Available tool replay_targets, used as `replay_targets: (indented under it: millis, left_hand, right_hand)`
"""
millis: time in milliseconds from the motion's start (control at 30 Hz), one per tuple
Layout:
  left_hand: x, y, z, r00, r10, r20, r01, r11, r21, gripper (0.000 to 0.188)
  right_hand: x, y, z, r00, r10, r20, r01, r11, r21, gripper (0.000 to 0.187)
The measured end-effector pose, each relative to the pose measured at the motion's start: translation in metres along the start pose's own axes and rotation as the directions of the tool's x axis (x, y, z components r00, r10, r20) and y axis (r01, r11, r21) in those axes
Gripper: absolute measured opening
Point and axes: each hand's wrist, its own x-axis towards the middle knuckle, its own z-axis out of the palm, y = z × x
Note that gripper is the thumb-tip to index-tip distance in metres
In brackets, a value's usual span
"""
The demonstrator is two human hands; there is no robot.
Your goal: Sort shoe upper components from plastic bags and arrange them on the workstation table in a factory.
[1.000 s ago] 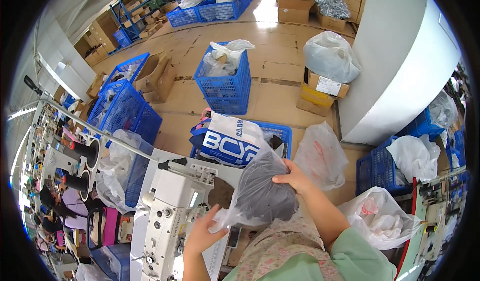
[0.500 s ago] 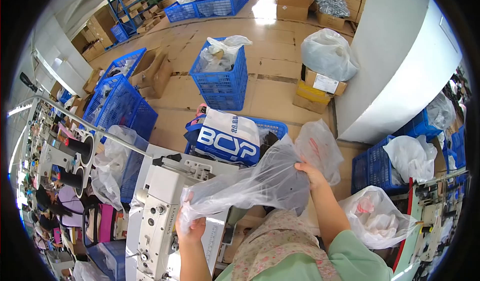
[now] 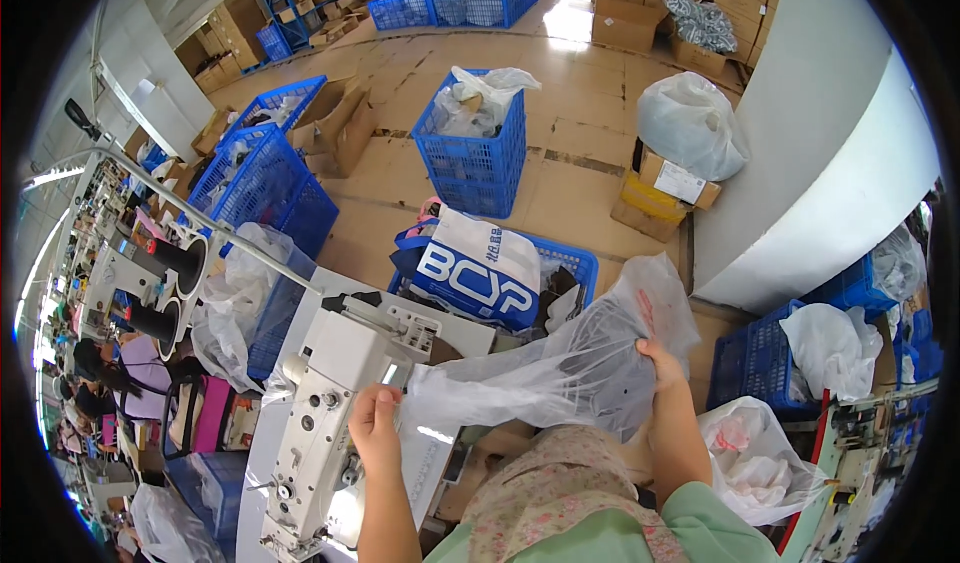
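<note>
A clear plastic bag (image 3: pixel 560 368) stretches sideways between my two hands, in front of my floral apron (image 3: pixel 545 473). At its bunched left end my left hand (image 3: pixel 377 431) is closed, with thumb and curled fingers against the plastic. Farther right, my right hand (image 3: pixel 660 365) grips the wider, crumpled part of the bag, thumb on top. A faint red mark shows through the upper right of the plastic. Just left of and below my left hand stands a white sewing machine (image 3: pixel 325 388) on its light table.
Beyond the bag, a blue basket (image 3: pixel 575 253) holds a white-and-blue tote bag (image 3: pixel 480 273). A taller blue crate (image 3: pixel 470 163) stands farther off. Thread cones (image 3: pixel 172 258) are at left. A white pillar (image 3: pixel 800 143) and a filled plastic bag (image 3: pixel 755 453) are at right.
The bag's left end no longer covers my left hand, which now shows bare beside it. My right hand has moved slightly right and down. The whole view has shifted a little.
</note>
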Motion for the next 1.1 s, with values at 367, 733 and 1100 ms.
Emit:
replay_targets:
  millis: [367, 733, 1100]
  left_hand:
    - [-0.01, 0.009, 0.023, 0.617, -0.451, 0.645, 0.029, 0.832, 0.554, 0.033]
    - [-0.025, 0.043, -0.017, 0.804, 0.286, 0.522, 0.07, 0.825, -0.561, 0.014]
    - [-0.017, -0.039, -0.032, 0.486, 0.012, 0.874, 0.612, 0.71, -0.349, 0.046]
  right_hand:
    - [0.009, -0.013, 0.0, 0.99, -0.022, 0.143, 0.028, 0.999, -0.038, 0.062]
    - [0.018, -0.013, -0.014, 0.998, 0.045, -0.049, -0.055, 0.973, -0.225, 0.051]
    - [0.034, 0.0, -0.001, 0.98, 0.185, 0.068, -0.177, 0.977, -0.117, 0.06]
